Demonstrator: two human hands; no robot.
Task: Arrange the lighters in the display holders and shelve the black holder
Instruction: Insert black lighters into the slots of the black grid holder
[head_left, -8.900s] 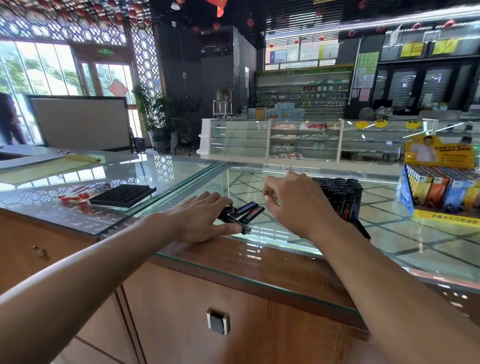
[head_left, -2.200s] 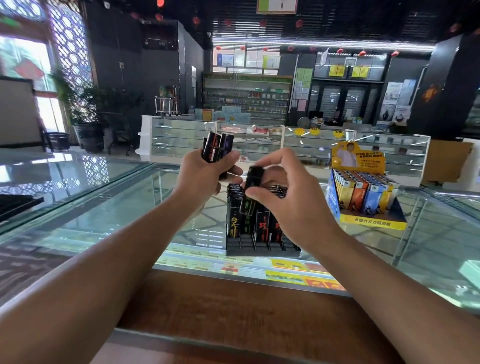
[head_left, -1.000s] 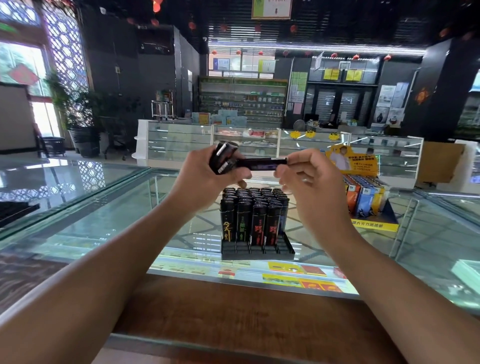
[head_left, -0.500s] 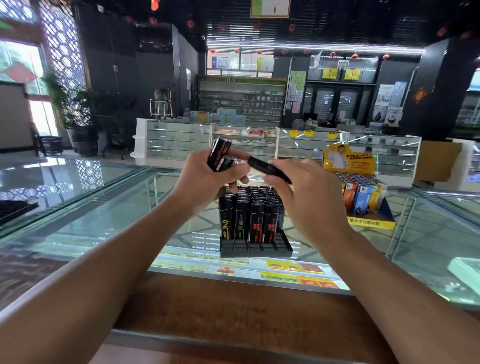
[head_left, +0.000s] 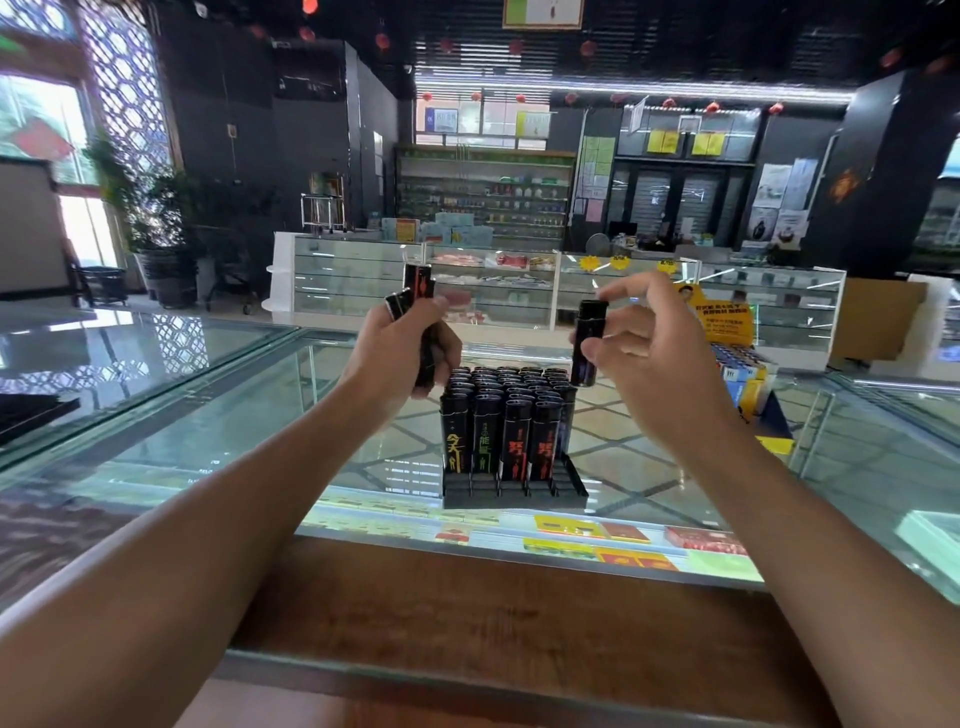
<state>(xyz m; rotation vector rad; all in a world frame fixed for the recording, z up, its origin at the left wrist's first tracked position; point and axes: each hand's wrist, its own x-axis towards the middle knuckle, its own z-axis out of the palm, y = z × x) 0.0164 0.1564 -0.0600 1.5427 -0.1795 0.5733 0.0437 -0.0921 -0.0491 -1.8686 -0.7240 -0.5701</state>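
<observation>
The black holder (head_left: 514, 491) stands on the glass counter in front of me, packed with several upright black lighters (head_left: 501, 431); its front row has an empty slot at the right end. My left hand (head_left: 402, 353) is raised above the holder's left side, closed on a small bunch of black lighters (head_left: 418, 291). My right hand (head_left: 644, 348) hovers above the holder's right side and pinches one black lighter (head_left: 587, 343) upright between thumb and fingers.
A yellow and blue display holder (head_left: 748, 374) with coloured lighters stands to the right, partly behind my right hand. An empty black tray (head_left: 31, 415) lies at the far left on the adjoining glass counter (head_left: 156, 395). A wooden counter edge (head_left: 493, 613) runs below.
My right hand pulled one lighter from the bunch in my left hand, moved it to the right and turned it upright over the holder's right side.
</observation>
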